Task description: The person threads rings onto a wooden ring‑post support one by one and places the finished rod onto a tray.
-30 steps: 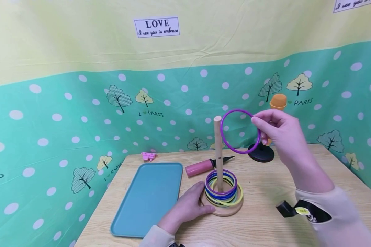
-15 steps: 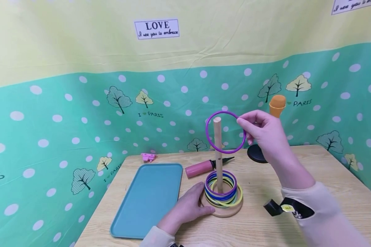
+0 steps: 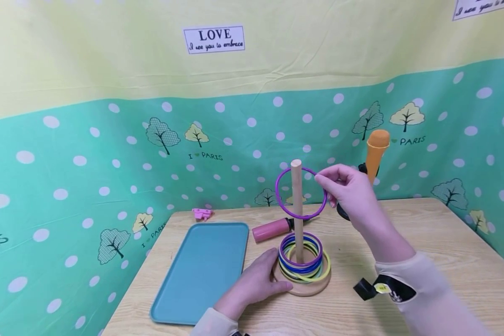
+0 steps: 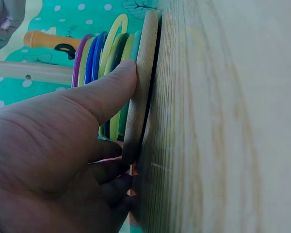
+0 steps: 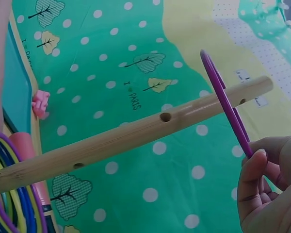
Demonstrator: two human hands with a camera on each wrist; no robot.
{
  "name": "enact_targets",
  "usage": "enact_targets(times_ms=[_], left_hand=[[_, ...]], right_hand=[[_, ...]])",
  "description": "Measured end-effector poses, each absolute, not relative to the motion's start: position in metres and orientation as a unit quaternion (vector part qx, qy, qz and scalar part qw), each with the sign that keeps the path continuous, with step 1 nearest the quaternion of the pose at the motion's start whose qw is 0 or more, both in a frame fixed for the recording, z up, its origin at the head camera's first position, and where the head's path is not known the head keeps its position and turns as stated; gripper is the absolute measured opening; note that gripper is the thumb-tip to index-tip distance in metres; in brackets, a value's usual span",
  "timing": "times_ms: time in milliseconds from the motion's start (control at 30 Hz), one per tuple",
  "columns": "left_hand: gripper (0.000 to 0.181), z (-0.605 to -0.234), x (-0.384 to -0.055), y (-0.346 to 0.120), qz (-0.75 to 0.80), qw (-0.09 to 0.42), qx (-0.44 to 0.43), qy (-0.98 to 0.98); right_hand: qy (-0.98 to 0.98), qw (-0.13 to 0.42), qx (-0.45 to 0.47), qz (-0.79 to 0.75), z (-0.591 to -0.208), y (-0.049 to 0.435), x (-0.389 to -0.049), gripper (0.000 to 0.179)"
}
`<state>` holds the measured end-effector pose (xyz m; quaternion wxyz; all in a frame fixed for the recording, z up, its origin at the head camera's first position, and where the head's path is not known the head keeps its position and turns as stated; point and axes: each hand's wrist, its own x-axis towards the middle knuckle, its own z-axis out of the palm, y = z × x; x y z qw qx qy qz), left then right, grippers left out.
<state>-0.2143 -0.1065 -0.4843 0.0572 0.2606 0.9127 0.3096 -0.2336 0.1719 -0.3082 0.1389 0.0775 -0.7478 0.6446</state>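
Note:
A wooden ring-toss stand has a round base (image 3: 308, 290) and an upright post (image 3: 297, 196). Several rings in purple, blue, yellow, green and black (image 3: 301, 269) lie stacked round the post's foot. My left hand (image 3: 258, 277) grips the base's left side; in the left wrist view its thumb (image 4: 114, 85) presses the upper rim. Between thumb and fingertips, my right hand (image 3: 353, 196) pinches a thin purple ring (image 3: 277, 193) by its right edge. That ring (image 5: 218, 90) tilts round the upper post (image 5: 126, 138) in the right wrist view, just below the top end.
A teal tray (image 3: 201, 270) lies left of the stand. Behind the stand is a pink hand pump (image 3: 272, 230) with a black nozzle. An orange microphone (image 3: 375, 149) stands behind my right hand. A small pink toy (image 3: 202, 213) sits near a polka-dot curtain (image 3: 235, 135).
My right hand has moved left and then slightly down, bringing the purple ring from right of the post to round its upper end. My left hand has stayed on the base.

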Motion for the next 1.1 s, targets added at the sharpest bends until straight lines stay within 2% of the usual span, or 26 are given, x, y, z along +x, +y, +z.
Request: enact_targets(times_ms=[867, 1100], left_hand=[[0.106, -0.488, -0.218, -0.108, 0.302, 0.046, 0.264, 0.915], [0.102, -0.487, -0.219, -0.109, 0.313, 0.042, 0.274, 0.908]], right_hand=[[-0.8, 0.048, 0.045, 0.596, -0.379, 0.173, -0.241, 0.028], [-0.807, 0.022, 0.044, 0.589, -0.398, 0.174, -0.243, 0.02]])
